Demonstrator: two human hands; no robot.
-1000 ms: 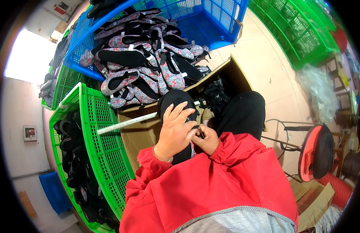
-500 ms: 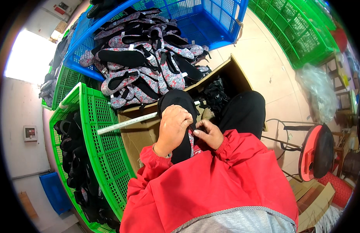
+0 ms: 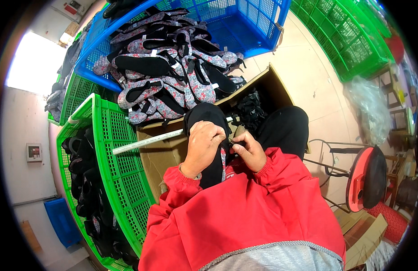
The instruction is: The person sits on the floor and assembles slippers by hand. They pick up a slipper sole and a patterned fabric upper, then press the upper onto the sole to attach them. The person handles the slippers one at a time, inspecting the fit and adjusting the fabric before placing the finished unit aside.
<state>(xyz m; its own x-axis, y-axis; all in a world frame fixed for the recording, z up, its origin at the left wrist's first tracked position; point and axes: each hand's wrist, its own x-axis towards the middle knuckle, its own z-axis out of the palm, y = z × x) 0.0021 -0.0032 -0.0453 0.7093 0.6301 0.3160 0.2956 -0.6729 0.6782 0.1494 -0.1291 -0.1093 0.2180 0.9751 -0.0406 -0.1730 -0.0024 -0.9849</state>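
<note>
Over my knees, my left hand [image 3: 202, 148] is closed, its fingers curled round the edge of a floral slipper [image 3: 223, 163] that is mostly hidden beneath it. Only a strip of red-and-grey flowered cloth shows beside black fabric. My right hand [image 3: 250, 152] lies just to the right, thumb and forefinger pinched together near the slipper's edge. What they pinch is small and dark, and I cannot make it out. Beyond my knees lies a heap of similar floral slippers [image 3: 200, 90] with black soles, some with white tags, spilling from a blue crate [image 3: 227, 34].
An open cardboard box [image 3: 276, 83] in front holds black scraps [image 3: 250, 108]. A white pipe [image 3: 148, 142] crosses toward the green crate [image 3: 121, 167] of black footwear at left. A red-and-black round stool [image 3: 364, 178] lies tipped at right, near a clear plastic bag [image 3: 369, 108].
My right hand has drawn slightly away to the right and turned, its thumb and forefinger now pinched higher up. My left hand stays nearly in place on the slipper.
</note>
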